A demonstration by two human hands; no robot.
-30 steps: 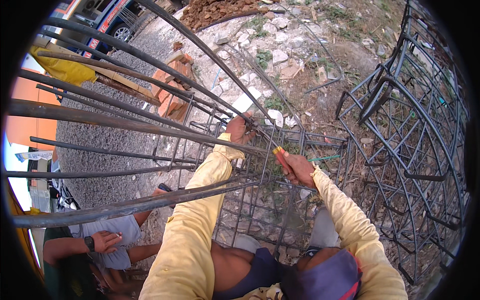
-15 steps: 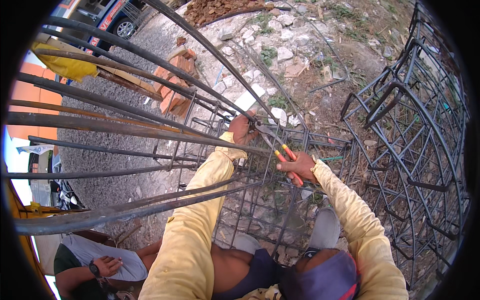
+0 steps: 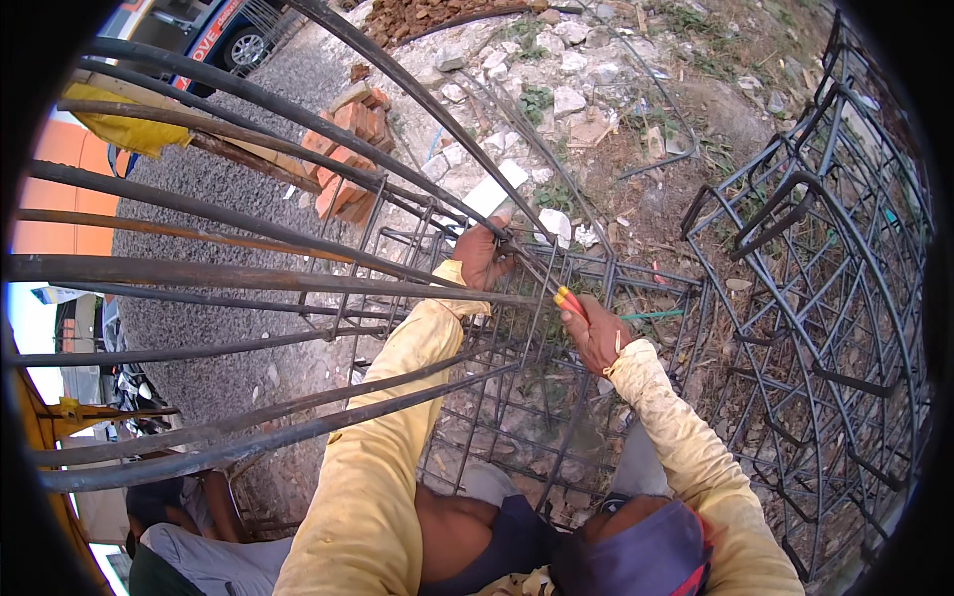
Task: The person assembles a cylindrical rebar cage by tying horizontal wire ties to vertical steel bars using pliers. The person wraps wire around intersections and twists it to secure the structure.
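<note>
My right hand is closed around the red-and-yellow handles of a pair of pliers. Their metal jaws reach up and left to a crossing of steel bars beside my left hand. The fingers of that left hand curl closed against the joint at the top of the rebar cage; what they pinch is hidden. Long dark rebars run from the cage toward the left, some passing over my left sleeve. Any tie wire at the jaws is too small to make out.
At the right stands another rebar cage with bent hooks. Bricks are stacked beside a grey gravel heap. Broken stones litter the ground ahead. A yellow cloth hangs on the bars. Another person sits at lower left.
The pliers' handles, spread apart before, are now squeezed together in my right hand, which has turned. My left hand stays at the joint. The person at lower left has shifted.
</note>
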